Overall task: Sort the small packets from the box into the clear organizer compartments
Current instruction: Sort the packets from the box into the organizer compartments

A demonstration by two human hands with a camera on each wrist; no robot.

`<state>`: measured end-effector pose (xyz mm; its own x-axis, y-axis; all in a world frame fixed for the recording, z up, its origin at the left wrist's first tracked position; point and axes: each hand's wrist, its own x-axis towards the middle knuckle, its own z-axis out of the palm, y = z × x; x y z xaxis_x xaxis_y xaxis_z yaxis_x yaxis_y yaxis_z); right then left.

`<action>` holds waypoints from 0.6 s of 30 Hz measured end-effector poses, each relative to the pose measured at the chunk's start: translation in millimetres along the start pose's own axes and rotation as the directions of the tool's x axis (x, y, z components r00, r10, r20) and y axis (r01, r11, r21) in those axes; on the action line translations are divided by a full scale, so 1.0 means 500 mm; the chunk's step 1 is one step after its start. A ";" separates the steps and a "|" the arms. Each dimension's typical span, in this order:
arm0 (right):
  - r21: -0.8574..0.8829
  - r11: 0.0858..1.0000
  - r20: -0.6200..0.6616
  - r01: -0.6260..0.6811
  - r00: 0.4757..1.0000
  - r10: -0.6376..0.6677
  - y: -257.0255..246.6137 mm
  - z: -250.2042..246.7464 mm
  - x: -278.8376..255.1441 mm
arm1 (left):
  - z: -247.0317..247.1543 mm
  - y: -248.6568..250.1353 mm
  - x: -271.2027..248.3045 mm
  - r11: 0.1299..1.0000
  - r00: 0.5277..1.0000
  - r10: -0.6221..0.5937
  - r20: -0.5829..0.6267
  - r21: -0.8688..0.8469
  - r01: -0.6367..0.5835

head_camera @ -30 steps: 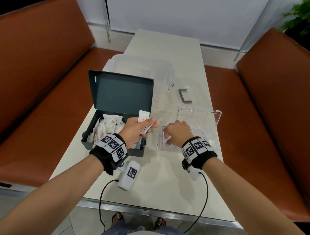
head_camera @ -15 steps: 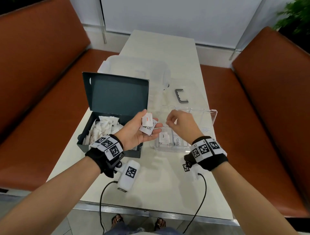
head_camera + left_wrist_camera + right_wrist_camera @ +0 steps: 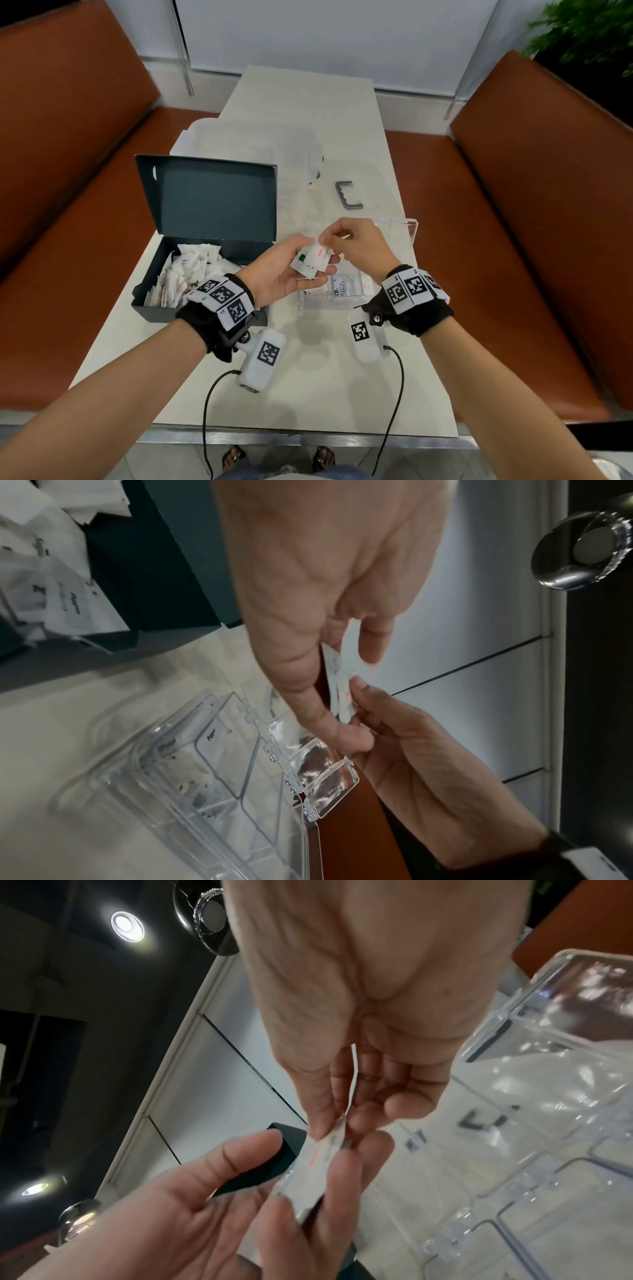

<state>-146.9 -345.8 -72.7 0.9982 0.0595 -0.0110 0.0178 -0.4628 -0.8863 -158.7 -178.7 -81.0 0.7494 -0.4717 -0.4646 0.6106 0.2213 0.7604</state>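
A few small white packets [image 3: 310, 262] sit in the left hand [image 3: 284, 270], held up above the tabletop [image 3: 308, 370] between the dark box [image 3: 202, 240] and the clear organizer [image 3: 342, 294]. The left hand lies palm up, with its fingers curled a little under the packets. One packet has a green mark, another has red letters. The right hand [image 3: 359, 246] reaches over from the other side and pinches the top packet [image 3: 322, 245] between thumb and fingertip — the wrist views show both hands touching the same little stack.

The box is open, with its lid standing up at the back, and many more white packets [image 3: 181, 274] are piled inside it. The organizer sits just right of the box, lid open. One compartment holds a packet that says "Stevia" [image 3: 343, 287]. Another packet [image 3: 368, 286] lies in a compartment beside it.

Farther back on the tabletop are a grey handle-shaped piece [image 3: 347, 195] and a big clear tub [image 3: 260, 147] — brown benches [image 3: 548, 222] stand on both sides.
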 end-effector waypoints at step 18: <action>-0.039 0.975 -0.180 -0.217 0.962 0.207 0.117 -0.166 -0.012 | 0.120 -0.044 0.086 0.961 0.959 0.205 -0.197 0.224 -0.159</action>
<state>-147.2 -446.8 -86.0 0.9739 -0.1982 -0.1106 -0.1973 -0.4985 -0.8441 -155.2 -255.1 -90.3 0.8940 -0.2385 -0.3793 0.4104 0.0962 0.9068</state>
